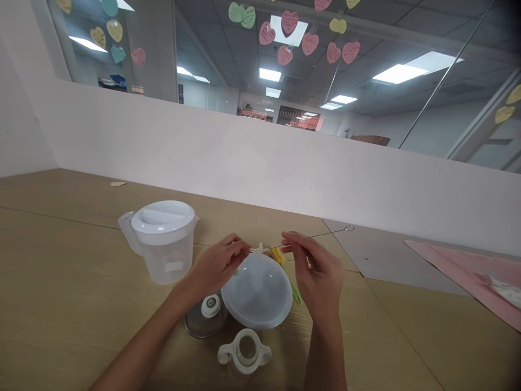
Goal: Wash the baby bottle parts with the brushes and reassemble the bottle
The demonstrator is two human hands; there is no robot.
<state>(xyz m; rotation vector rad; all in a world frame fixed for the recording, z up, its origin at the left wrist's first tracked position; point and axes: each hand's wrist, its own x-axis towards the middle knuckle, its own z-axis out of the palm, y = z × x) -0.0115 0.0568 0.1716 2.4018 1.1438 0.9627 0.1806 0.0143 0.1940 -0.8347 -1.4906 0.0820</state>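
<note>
Both hands meet above a translucent white bowl [257,293] that lies upside down on the wooden table [61,282]. My left hand [215,265] pinches one end of a thin clear straw-like piece [264,249]; my right hand [317,274] pinches the other end. A long thin wire with a ring [348,228] runs out to the right from my right fingers. A yellow-headed brush with a green handle [285,269] lies behind the bowl, partly hidden by it.
A clear lidded plastic pitcher [163,241] stands at the left. A glassy round piece with a white knob [207,315] and a white two-handled ring collar [244,353] lie near the front edge. A pink mat [468,277] covers the right side. A white partition wall [244,163] rises behind.
</note>
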